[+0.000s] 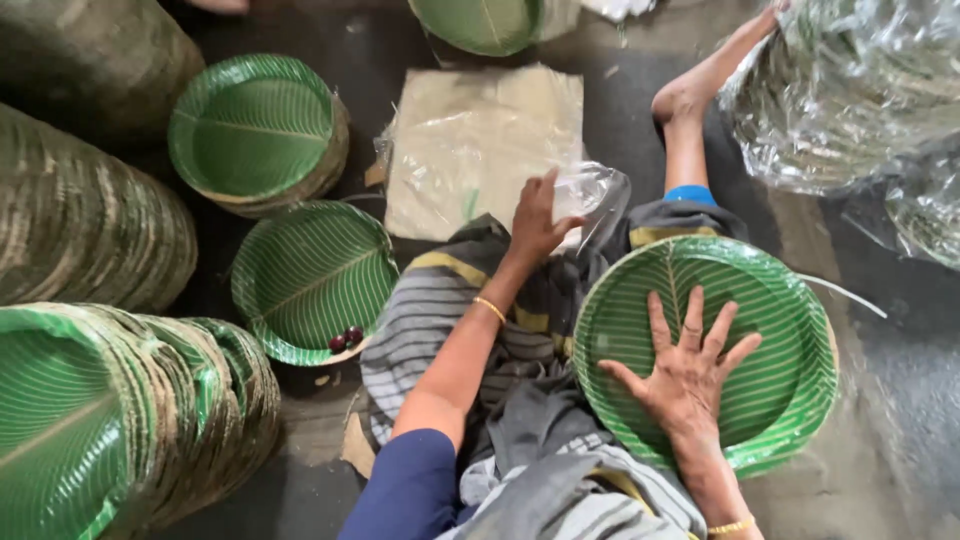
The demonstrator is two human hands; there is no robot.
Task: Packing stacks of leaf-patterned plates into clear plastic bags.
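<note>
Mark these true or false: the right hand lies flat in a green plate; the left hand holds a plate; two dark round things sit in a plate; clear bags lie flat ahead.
1. The right hand lies flat in a green plate. True.
2. The left hand holds a plate. False: it grips a clear plastic bag.
3. Two dark round things sit in a plate on the floor. True.
4. The flat clear bags are stacked on a plate. False: they lie on the floor.

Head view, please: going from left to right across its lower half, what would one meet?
Lying plate stack → plate with two dark fruits → left hand on a clear bag → right hand spread on a plate stack.
</note>
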